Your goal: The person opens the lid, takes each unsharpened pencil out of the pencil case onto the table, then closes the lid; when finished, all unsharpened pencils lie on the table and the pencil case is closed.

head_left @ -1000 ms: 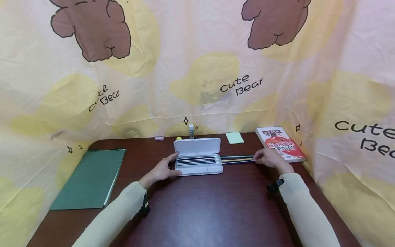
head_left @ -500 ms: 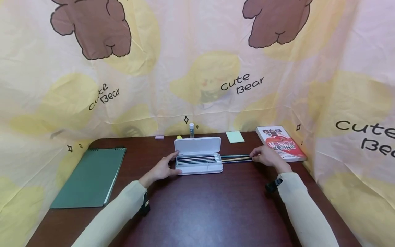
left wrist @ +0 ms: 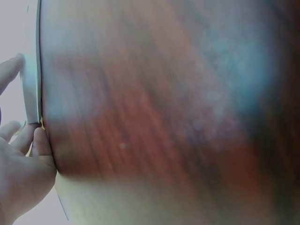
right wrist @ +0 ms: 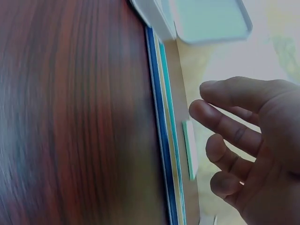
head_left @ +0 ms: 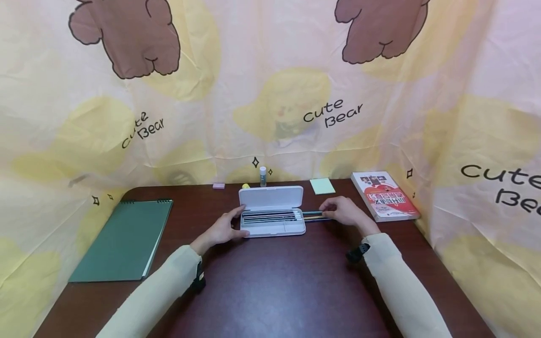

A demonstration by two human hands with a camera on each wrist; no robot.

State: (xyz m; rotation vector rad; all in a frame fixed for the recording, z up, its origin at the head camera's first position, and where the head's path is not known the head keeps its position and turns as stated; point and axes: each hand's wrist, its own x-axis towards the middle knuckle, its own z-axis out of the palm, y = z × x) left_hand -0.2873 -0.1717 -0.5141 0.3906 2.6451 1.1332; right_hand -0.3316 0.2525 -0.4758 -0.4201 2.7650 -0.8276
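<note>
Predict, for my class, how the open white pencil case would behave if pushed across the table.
The pencil case looks stiff, given its straight, flat walls. Lying broad and low, it would probably slide rather than tip. The pencils side by side inside might shift.

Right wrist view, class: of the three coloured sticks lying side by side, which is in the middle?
The yellow stick: it alone has a neighbour on both sides, the dark blue stick and the teal stick.
</note>
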